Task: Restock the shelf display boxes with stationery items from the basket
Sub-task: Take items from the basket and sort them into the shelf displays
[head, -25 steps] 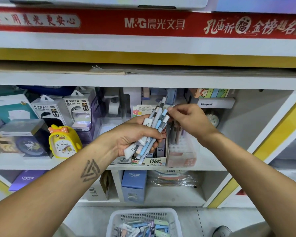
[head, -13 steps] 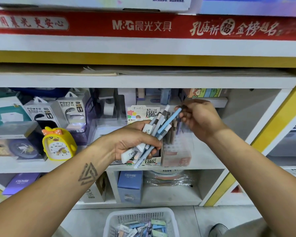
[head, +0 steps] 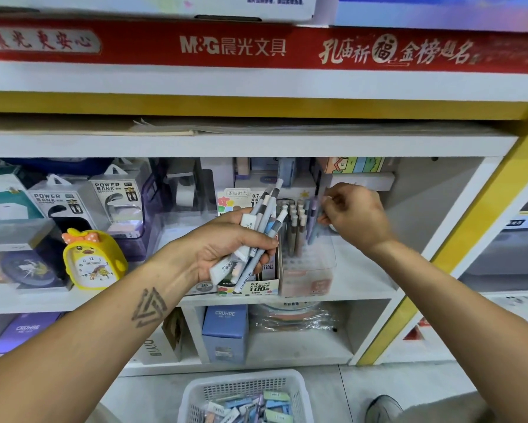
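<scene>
Two hands point(head: 226, 239) point(head: 353, 215) — pens point(head: 264, 221), prob. gripped

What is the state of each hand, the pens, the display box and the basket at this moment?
left hand: grips a bundle of pens
bundle of pens: held tilted, tips up
right hand: fingers pinch a light blue pen
light blue pen: going into the box, nearly upright
clear display box: partly filled, pens upright
white basket: on the floor, stationery inside
yellow duck clock: upright on the shelf
</scene>
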The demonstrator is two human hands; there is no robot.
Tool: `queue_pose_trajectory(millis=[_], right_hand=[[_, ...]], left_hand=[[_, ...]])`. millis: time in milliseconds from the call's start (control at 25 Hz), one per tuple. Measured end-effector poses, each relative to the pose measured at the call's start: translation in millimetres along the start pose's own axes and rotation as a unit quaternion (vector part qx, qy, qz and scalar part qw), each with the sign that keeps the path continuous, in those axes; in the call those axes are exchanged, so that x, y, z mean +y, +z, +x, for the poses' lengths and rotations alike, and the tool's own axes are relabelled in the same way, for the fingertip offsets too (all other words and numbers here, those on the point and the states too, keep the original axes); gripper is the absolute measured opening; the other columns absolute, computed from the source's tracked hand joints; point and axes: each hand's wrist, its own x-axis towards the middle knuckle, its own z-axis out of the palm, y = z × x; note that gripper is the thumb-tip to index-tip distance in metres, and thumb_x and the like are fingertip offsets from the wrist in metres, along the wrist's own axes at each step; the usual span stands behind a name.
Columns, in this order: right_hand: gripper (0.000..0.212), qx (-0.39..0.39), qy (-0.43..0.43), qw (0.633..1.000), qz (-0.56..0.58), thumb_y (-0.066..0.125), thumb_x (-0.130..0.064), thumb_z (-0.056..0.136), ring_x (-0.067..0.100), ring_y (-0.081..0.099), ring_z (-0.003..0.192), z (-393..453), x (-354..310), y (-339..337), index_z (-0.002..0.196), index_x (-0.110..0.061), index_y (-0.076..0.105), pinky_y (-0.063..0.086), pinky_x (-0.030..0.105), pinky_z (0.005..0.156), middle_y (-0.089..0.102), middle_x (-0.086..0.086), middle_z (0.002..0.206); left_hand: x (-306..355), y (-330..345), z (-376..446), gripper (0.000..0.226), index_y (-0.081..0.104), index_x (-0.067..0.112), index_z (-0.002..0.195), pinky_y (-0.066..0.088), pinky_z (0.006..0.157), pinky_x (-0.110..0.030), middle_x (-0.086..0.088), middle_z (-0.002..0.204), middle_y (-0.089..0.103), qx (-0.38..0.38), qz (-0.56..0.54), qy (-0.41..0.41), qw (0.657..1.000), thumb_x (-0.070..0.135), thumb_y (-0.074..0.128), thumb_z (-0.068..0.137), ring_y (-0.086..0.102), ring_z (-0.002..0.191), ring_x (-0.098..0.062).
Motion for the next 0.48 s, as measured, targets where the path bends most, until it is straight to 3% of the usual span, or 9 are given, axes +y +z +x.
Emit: queue_pose_trajectory(millis=[160, 480], right_hand=[[0.014, -0.019, 0.013, 1.000, 0.009, 0.056, -0.017, 0.098, 0.004, 0.074, 0.069, -2.0, 1.1, 4.7, 0.090, -0.019, 0.067, 0.061, 0.042, 0.079, 0.074, -0.003, 0.073], [0.015, -0.018, 0.022, 1.000, 0.010, 0.054, -0.013, 0.100, 0.004, 0.073, 0.069, -0.4, -2.3, 6.1, 0.097, -0.009, 0.068, 0.063, 0.040, 0.074, 0.074, 0.003, 0.082]], left_hand=[[-0.3, 2.4, -0.2, 0.031, 0.072, 0.012, 0.095, 0.055, 0.053, -0.033, -0.023, 0.090, 0.069, 0.002, -0.009, 0.001, 1.000, -0.009, 0.075, 0.073, 0.067, 0.061, -0.027], [0.7, 2.3, -1.4, 0.030, 0.064, 0.006, 0.104, 0.053, 0.054, -0.032, -0.022, 0.085, 0.066, -0.013, -0.001, 0.006, 1.000, -0.012, 0.070, 0.081, 0.064, 0.060, -0.026]])
